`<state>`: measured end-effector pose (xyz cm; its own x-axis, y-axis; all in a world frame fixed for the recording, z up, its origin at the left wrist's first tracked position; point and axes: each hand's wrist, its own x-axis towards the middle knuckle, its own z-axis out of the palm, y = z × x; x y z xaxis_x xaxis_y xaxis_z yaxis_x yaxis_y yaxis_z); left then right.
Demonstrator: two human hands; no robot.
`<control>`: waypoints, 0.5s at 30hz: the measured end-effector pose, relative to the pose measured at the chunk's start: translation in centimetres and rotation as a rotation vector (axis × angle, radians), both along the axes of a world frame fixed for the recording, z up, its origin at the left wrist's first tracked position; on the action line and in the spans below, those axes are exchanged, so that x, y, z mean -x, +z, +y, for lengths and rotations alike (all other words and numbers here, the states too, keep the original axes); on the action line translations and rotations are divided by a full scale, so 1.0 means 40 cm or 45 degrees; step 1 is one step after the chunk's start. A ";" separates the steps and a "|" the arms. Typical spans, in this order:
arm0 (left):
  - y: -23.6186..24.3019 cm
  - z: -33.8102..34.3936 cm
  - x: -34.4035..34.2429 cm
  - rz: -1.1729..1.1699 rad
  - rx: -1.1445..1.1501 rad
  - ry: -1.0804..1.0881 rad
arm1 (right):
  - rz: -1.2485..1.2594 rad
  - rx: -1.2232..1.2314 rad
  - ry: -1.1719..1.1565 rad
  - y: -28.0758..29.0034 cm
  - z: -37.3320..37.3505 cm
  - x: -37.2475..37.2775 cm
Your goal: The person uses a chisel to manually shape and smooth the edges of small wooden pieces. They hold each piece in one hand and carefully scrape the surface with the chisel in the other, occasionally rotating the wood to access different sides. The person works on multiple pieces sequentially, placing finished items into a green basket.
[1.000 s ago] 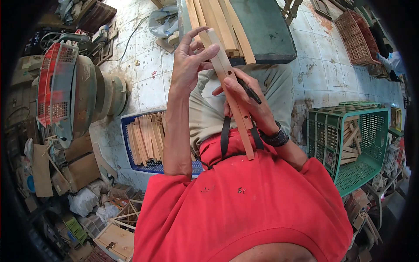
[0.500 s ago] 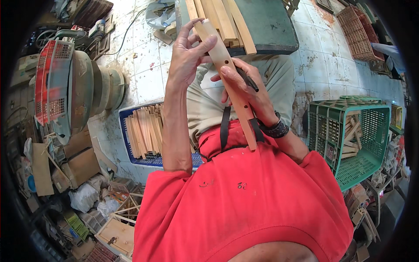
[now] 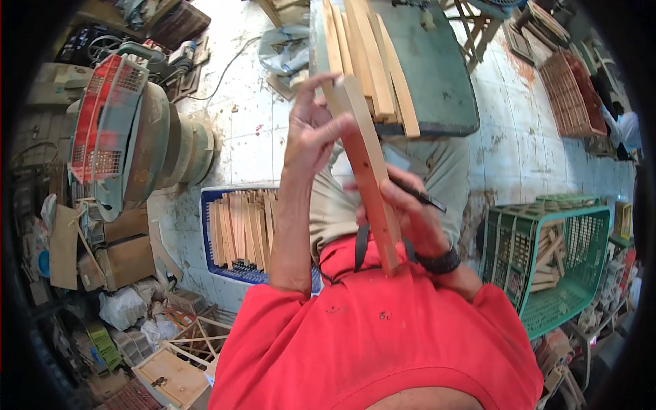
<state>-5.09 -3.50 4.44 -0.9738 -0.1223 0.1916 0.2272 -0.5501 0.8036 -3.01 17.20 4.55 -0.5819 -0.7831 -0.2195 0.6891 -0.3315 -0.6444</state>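
A wooden bar (image 3: 369,171) with small holes stands out before me, slanting from upper left down toward my red shirt. My left hand (image 3: 318,123) grips it near the upper end, thumb across it. My right hand (image 3: 417,215), slightly blurred, holds it lower down, along with a black pen-like tool (image 3: 420,195) that points to the lower right. Beyond them, several long wooden slats (image 3: 379,68) lie on a dark green bench (image 3: 444,82) at the top.
A blue crate (image 3: 205,225) of slats sits at my left, below a large fan-like machine (image 3: 116,130). A green crate (image 3: 574,287) with wood pieces is at my right. A red crate (image 3: 567,96) is at upper right. Cartons (image 3: 126,256) and clutter crowd the lower left.
The bar has turned slightly, showing a different face, and sits lower and further right in the picture with both hands. The bench and slats also appear lower as the view shifts.
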 end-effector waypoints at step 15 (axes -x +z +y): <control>0.017 -0.014 0.004 0.237 -0.431 -0.249 | 0.348 -0.089 -0.108 0.039 -0.012 -0.041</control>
<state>-5.24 -4.04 5.10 -0.9376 -0.0250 0.3469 0.2165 -0.8226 0.5259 -1.36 16.71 6.11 -0.6897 -0.7175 -0.0974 0.4586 -0.3288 -0.8255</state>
